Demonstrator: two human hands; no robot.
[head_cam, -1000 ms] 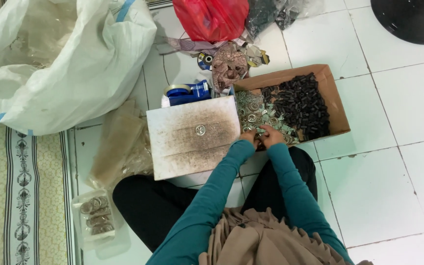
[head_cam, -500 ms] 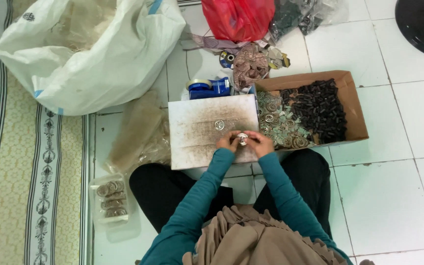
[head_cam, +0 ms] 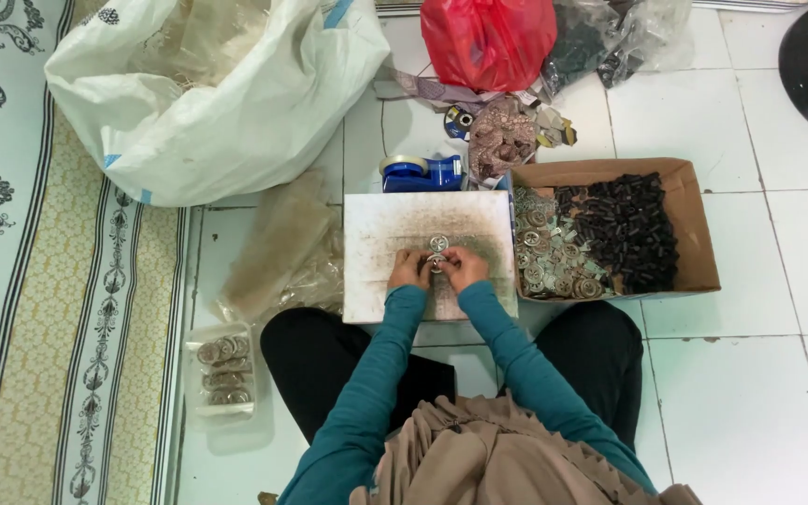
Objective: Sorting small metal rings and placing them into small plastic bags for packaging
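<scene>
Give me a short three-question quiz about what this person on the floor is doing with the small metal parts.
1. True or false: both hands meet over the square white work board.
2. What lies in the brown cardboard box?
A. round silver metal pieces and small black pieces
B. red cloth
3. Which side of the person is the clear plastic tray of round metal pieces on?

Key
1. True: left hand and right hand meet at a small round silver metal piece.
2. A
3. Left
</scene>
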